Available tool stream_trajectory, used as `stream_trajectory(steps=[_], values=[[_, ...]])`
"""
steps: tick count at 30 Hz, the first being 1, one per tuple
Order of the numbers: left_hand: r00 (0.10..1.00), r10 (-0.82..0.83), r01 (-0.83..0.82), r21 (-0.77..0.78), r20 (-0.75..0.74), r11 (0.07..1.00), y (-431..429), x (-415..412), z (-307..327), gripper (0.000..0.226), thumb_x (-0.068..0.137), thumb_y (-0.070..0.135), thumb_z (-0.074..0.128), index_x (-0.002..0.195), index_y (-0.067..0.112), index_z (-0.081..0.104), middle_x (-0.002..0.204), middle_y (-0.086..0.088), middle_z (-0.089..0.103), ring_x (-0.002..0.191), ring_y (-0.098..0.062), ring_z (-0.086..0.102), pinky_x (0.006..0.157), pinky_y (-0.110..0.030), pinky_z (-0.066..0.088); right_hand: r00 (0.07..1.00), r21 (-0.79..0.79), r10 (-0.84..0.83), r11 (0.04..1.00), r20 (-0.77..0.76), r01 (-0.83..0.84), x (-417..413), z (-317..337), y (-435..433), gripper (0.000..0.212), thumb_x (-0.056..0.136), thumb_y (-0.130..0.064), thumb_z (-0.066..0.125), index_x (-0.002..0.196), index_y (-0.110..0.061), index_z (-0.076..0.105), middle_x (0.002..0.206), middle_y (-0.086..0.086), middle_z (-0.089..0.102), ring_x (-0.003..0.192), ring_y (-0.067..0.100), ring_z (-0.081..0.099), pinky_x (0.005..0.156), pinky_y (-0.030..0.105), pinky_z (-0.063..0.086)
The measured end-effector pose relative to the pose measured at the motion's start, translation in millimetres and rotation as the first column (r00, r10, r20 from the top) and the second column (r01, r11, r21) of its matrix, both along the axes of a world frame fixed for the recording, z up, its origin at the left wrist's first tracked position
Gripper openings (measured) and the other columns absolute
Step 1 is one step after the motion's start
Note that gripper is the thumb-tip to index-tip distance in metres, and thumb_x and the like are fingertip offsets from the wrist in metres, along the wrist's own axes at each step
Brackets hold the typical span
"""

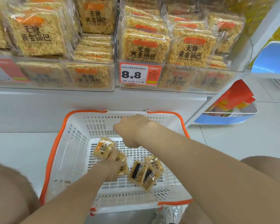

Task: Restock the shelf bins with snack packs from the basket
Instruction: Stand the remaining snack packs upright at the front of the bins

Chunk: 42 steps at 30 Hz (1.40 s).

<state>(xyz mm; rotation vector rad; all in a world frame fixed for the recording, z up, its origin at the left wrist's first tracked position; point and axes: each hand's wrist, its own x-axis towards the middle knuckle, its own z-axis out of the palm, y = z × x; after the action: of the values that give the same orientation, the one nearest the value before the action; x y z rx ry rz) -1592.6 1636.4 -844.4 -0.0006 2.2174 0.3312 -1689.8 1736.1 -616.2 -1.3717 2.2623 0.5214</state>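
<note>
A white basket with an orange rim (pixel 74 143) stands on the floor below the shelf. Loose snack packs (pixel 143 174) lie on its bottom at the right. My left hand (pixel 115 169) is down inside the basket and grips a snack pack (pixel 103 148) that sticks up past its fingers. My right hand (pixel 131 129) hangs over the basket's far side, back toward me, wrist bent down; its fingers are hidden. Above, the clear shelf bins (pixel 199 78) hold rows of the same yellow packs.
A price tag reading 8.8 (pixel 138 74) hangs on the right bin's front. A blue and white rack with orange bags (pixel 229 117) stands to the right on the tiled floor. My knees flank the basket, and a white shoe (pixel 171 214) shows below it.
</note>
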Motion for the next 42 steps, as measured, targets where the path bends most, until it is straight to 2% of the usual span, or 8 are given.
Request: stream_trajectory(steps=[7, 12, 17, 21, 25, 29, 34, 42], values=[[0.970, 0.171, -0.135, 0.204, -0.171, 0.970, -2.4, -5.6, 10.0, 0.018, 0.104, 0.031, 0.056, 0.093, 0.043, 0.048, 0.135, 0.005, 0.029, 0.100, -0.026, 0.054, 0.101, -0.054, 0.050, 1.000, 0.004, -0.020, 1.000, 0.015, 0.020, -3.7, 10.7, -2.6, 0.018, 0.099, -0.006, 0.051, 0.113, -0.016, 0.055, 0.092, 0.001, 0.051, 0.068, 0.017, 0.051, 0.051, 0.032, 0.036], [0.892, 0.420, -0.322, 0.419, -0.166, 0.849, -20.7, -25.1, 53.0, 0.015, 0.106, 0.025, 0.055, 0.105, 0.027, 0.040, 0.115, 0.000, 0.032, 0.105, -0.026, 0.047, 0.099, -0.044, 0.053, 0.996, 0.008, -0.092, 0.996, -0.005, 0.092, -8.8, 23.4, 2.8, 0.013, 0.102, -0.009, 0.050, 0.112, -0.014, 0.057, 0.094, 0.002, 0.052, 0.069, 0.018, 0.051, 0.052, 0.032, 0.037], [0.782, 0.601, -0.418, 0.576, -0.166, 0.703, -30.2, -24.6, 114.2, 0.079, 0.086, 0.026, 0.087, 0.141, 0.038, 0.032, 0.134, -0.001, 0.038, 0.113, -0.022, 0.058, 0.074, -0.024, 0.055, 0.985, 0.001, -0.168, 0.986, 0.026, 0.168, -17.1, 34.6, 9.6, 0.044, 0.102, -0.007, 0.050, 0.144, -0.017, 0.054, 0.137, 0.007, 0.058, 0.108, 0.027, 0.064, 0.074, 0.038, 0.054], [0.716, 0.612, -0.310, 0.634, -0.335, 0.709, -34.3, -16.6, 165.7, 0.109, 0.069, 0.028, 0.100, 0.152, 0.049, 0.033, 0.131, 0.011, 0.059, 0.115, -0.006, 0.060, 0.081, -0.017, 0.052, 0.976, -0.094, -0.207, 0.973, 0.063, 0.212, -21.8, 41.8, 18.5, 0.055, 0.099, -0.005, 0.053, 0.151, -0.021, 0.048, 0.136, 0.008, 0.059, 0.117, 0.032, 0.063, 0.093, 0.046, 0.058], [0.556, 0.569, -0.165, 0.591, -0.605, 0.790, -43.3, -10.2, 208.6, 0.096, 0.062, 0.020, 0.097, 0.133, 0.054, 0.043, 0.124, 0.021, 0.063, 0.123, -0.004, 0.055, 0.093, -0.027, 0.049, 0.968, -0.228, -0.232, 0.941, 0.098, 0.249, -25.3, 46.9, 18.1, 0.052, 0.096, -0.012, 0.054, 0.147, -0.020, 0.048, 0.131, 0.008, 0.064, 0.114, 0.032, 0.062, 0.093, 0.051, 0.057], [0.414, 0.469, -0.062, 0.490, -0.780, 0.869, -54.1, -2.5, 233.9, 0.087, 0.066, 0.009, 0.089, 0.135, 0.042, 0.047, 0.123, 0.019, 0.063, 0.121, -0.008, 0.052, 0.090, -0.012, 0.039, 0.974, -0.390, -0.201, 0.892, 0.110, 0.228, -21.7, 62.5, 14.2, 0.037, 0.097, -0.015, 0.060, 0.134, -0.018, 0.054, 0.112, 0.007, 0.066, 0.095, 0.025, 0.056, 0.084, 0.048, 0.056], [0.282, 0.355, -0.002, 0.369, -0.891, 0.929, -60.7, 7.5, 253.1, 0.083, 0.069, 0.011, 0.084, 0.142, 0.033, 0.050, 0.130, 0.016, 0.061, 0.120, -0.016, 0.052, 0.096, -0.039, 0.045, 0.979, -0.564, -0.148, 0.800, 0.143, 0.204, -12.2, 82.0, 9.5, 0.032, 0.101, -0.024, 0.060, 0.132, -0.017, 0.059, 0.104, 0.000, 0.066, 0.083, 0.016, 0.058, 0.073, 0.035, 0.049], [0.021, 0.221, -0.068, 0.219, -0.975, 0.973, -88.4, -2.9, 313.9, 0.097, 0.077, 0.040, 0.081, 0.159, 0.016, 0.035, 0.153, -0.002, 0.046, 0.146, -0.023, 0.039, 0.118, -0.047, 0.035, 0.928, -0.901, -0.371, 0.412, -0.029, 0.136, 16.8, 141.2, -20.5, 0.033, 0.093, -0.044, 0.055, 0.111, -0.022, 0.071, 0.085, -0.003, 0.071, 0.077, 0.023, 0.066, 0.067, 0.039, 0.058]])
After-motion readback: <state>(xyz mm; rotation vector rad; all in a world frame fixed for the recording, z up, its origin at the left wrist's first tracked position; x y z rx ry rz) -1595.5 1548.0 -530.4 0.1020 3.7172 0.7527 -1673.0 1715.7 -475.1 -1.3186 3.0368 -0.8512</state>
